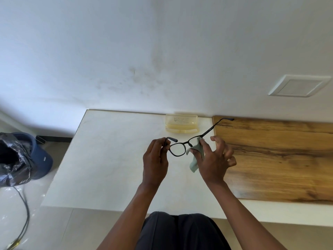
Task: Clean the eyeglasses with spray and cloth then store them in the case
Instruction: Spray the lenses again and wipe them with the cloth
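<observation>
Dark lap nearest; L hand pinches eyeglasses at hinge, held above white tabletop; R hand grip pinches cloth over lens; open case by wall.

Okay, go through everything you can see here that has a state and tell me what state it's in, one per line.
eyeglasses: held up above the table, temples unfolded
cloth: pinched over one lens, its tail hanging down
case: on the table by the wall, seemingly open
left hand: pinching the frame near its hinge
right hand: pinching the cloth onto the lens
bin: on the floor, lined with a black bag
</observation>
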Tool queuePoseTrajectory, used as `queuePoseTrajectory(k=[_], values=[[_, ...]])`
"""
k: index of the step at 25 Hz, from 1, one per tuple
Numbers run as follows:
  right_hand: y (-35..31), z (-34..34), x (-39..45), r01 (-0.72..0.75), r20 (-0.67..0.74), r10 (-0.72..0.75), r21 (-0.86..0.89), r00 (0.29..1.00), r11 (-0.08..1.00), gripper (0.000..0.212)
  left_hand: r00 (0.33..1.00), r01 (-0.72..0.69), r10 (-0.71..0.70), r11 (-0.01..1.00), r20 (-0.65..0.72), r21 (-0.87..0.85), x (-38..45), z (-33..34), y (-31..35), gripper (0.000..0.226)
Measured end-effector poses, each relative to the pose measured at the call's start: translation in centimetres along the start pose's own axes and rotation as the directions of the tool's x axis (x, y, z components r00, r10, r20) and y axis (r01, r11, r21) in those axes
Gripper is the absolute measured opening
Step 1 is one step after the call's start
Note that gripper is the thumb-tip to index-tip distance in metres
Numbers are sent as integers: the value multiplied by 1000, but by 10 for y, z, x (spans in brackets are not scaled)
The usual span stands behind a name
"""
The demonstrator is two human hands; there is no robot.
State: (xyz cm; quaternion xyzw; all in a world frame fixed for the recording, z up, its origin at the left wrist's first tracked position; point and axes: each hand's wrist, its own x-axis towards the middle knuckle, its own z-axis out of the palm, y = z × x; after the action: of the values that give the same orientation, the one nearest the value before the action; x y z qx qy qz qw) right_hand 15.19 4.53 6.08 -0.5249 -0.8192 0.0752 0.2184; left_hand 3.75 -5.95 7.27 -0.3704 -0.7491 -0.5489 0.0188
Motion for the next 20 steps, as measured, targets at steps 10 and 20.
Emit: queuePoseTrajectory(k=[10, 20], values=[[-3, 5, 1, -2, 114, -13, 128, 993, 992, 21, 1000, 17, -18, 1000, -14, -25, 0, 2, -3, 12], [10, 8, 2, 10, 19, -10, -2, 1000, 1000, 23, 999, 24, -23, 999, 28, -38, -5, 1, -6, 11]])
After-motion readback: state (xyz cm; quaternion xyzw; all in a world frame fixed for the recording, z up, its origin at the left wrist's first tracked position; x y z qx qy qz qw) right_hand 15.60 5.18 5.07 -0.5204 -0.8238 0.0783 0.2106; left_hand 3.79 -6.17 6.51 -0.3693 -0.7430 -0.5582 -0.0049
